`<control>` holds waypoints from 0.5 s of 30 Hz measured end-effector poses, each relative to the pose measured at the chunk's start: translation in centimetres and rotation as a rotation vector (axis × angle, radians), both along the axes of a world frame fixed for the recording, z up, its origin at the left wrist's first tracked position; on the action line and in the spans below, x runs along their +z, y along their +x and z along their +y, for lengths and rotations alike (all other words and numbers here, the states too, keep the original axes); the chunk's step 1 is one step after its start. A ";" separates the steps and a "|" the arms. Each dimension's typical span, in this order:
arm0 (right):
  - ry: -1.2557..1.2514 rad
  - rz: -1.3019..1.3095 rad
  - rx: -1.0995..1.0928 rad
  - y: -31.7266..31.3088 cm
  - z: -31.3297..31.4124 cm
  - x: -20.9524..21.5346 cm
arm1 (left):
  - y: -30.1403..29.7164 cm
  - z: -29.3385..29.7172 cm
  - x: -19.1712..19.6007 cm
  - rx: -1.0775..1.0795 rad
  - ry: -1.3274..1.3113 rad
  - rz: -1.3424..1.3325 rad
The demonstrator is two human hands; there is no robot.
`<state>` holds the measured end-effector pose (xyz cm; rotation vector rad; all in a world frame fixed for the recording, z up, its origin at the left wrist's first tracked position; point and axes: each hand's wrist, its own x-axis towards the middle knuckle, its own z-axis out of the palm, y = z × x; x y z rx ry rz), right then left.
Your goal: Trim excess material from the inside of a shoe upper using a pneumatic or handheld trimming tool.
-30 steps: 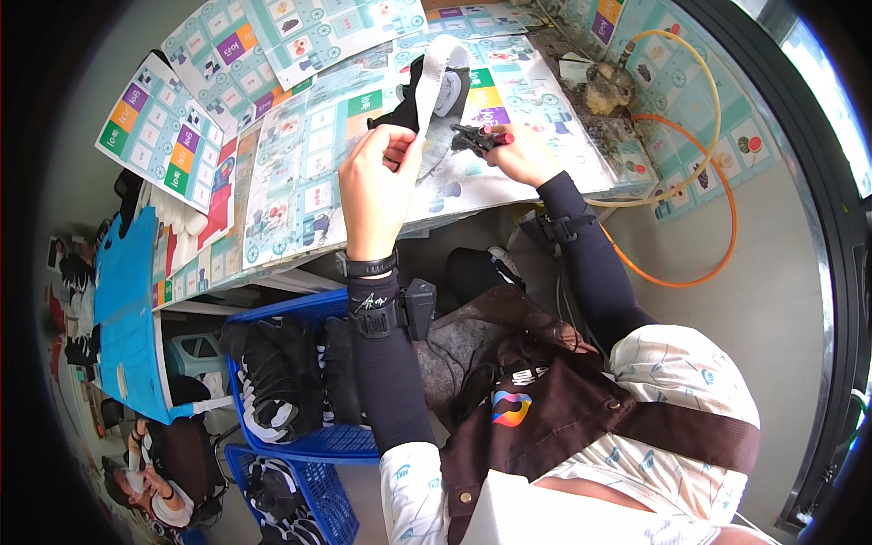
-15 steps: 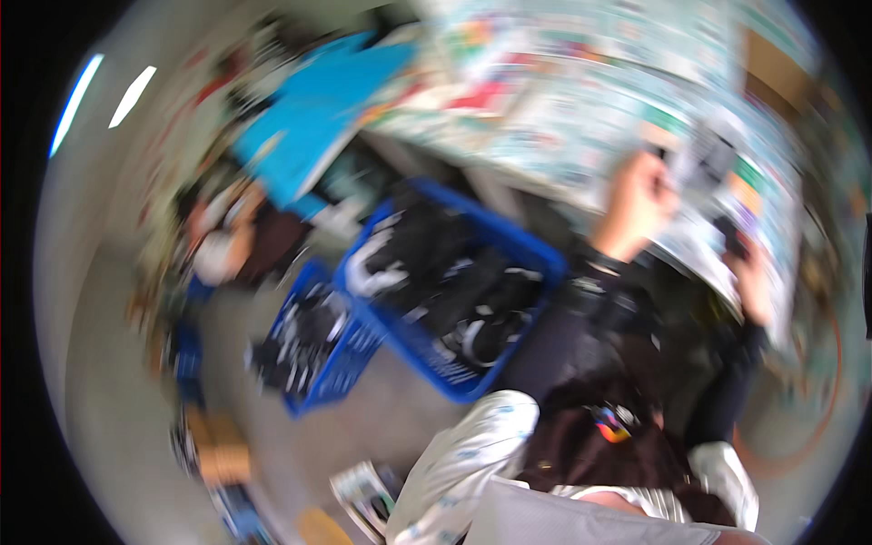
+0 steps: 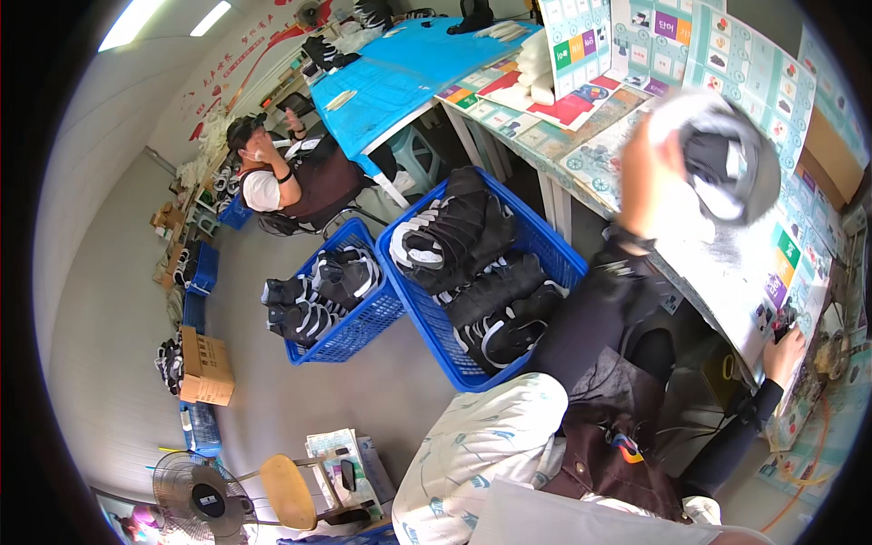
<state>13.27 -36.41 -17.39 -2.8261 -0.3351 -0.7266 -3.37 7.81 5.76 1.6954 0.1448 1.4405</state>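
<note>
My left hand [image 3: 649, 182], smeared by motion, is closed on the side of a black-and-white shoe [image 3: 761, 168]. The shoe is raised over the paper-covered table [image 3: 627, 132], its opening turned up toward me. Lower right, beside the table's near edge, my right hand [image 3: 783, 356] has its fingers curled around a small dark object [image 3: 787, 318]. What that object is, I cannot make out.
Left of my knee stand a large blue basket [image 3: 420, 331] of black shoes and a smaller blue basket [image 3: 350, 350] of shoes. Another person [image 3: 300, 186] sits beyond them by a blue-topped table [image 3: 409, 68]. A standing fan [image 3: 204, 495] and a wooden chair [image 3: 289, 490] are lower left.
The view has shifted and sharpened. My left hand, earlier beside the shoe, now grips it off the table. My right hand has moved lower and farther right along the table edge.
</note>
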 end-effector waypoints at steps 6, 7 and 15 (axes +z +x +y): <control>0.199 -0.127 0.346 -9.5 7.8 8.2 | -15.8 8.8 -7.8 -0.394 -0.789 -0.200; 0.257 -0.039 0.386 -11.1 9.1 8.8 | -17.7 9.4 -10.5 -0.405 -0.871 -0.192; 0.317 0.213 0.609 -16.1 15.0 10.5 | -32.5 11.0 -35.1 -0.484 -1.412 -0.260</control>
